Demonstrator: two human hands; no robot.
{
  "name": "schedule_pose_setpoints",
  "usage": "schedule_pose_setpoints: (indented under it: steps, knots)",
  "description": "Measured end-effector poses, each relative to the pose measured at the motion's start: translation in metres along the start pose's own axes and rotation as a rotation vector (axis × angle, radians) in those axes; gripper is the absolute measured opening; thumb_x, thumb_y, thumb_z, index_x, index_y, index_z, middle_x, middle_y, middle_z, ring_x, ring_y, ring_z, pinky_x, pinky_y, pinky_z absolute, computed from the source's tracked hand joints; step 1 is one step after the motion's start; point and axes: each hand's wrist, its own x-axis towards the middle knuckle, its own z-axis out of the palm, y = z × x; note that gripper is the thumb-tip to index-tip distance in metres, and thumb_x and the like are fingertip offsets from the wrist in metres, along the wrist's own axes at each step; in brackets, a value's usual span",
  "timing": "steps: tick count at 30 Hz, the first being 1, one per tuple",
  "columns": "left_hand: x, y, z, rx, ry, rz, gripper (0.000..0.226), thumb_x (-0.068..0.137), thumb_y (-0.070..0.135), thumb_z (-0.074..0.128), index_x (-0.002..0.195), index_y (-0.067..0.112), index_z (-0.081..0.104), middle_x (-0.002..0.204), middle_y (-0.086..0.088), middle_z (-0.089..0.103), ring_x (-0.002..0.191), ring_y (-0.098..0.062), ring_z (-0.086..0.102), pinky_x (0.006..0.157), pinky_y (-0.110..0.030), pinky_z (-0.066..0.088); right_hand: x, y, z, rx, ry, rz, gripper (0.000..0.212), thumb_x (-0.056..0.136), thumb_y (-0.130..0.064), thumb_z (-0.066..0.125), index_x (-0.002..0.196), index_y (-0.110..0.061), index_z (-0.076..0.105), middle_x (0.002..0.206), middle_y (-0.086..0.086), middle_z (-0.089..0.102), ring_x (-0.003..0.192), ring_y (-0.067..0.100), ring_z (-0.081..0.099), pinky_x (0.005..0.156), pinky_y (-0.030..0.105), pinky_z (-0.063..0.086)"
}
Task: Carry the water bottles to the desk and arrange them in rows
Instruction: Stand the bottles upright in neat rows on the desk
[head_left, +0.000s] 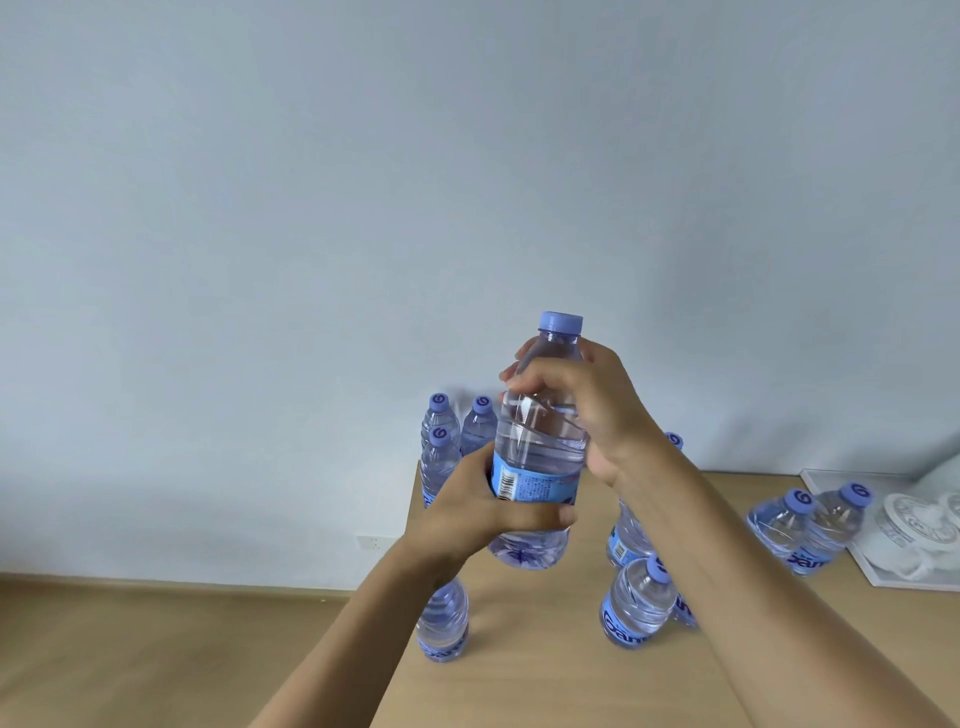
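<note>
A clear ribbed plastic water bottle (537, 441) with a lilac screw cap and a pale blue paper label was held upright in the air above the light wooden desk (524, 670). The left hand (480, 512) wrapped its fingers round the label band low on the body, and the right hand (584, 402) closed round the shoulder just under the neck. It looked full, so fairly heavy for its size, with thin walls that would dent under a hard squeeze; the smooth film might slip, which made the ribbed waist and label the safer places to hold. Below it stood more capped bottles (640, 603) of the same kind, some near the wall, some beside a white tray (831, 480) at the right, still loosely scattered.
</note>
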Motion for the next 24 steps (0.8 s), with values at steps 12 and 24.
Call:
schedule_pose_setpoints:
  steps: [12,24]
  knots:
    - [0.004,0.003,0.021,0.012,0.288,0.122,0.035,0.069,0.002,0.083,0.098,0.006,0.064,0.075,0.002,0.074,0.065,-0.013,0.07,0.057,-0.018,0.051,-0.011,0.001,0.009,-0.176,0.121,-0.202,0.035,0.071,-0.019,0.086,0.095,-0.019,0.06,0.087,-0.009,0.069,0.075,0.012,0.072,0.063,0.025,0.055]
    - [-0.005,0.014,0.016,-0.016,0.143,0.079,0.052,0.063,0.01,0.089,0.109,0.011,0.064,0.093,-0.004,0.076,0.084,-0.018,0.072,0.07,-0.023,0.057,-0.006,-0.016,0.002,0.072,-0.091,-0.08,0.031,0.054,0.003,0.066,0.081,-0.013,0.063,0.078,0.013,0.061,0.071,0.028,0.063,0.06,0.033,0.056]
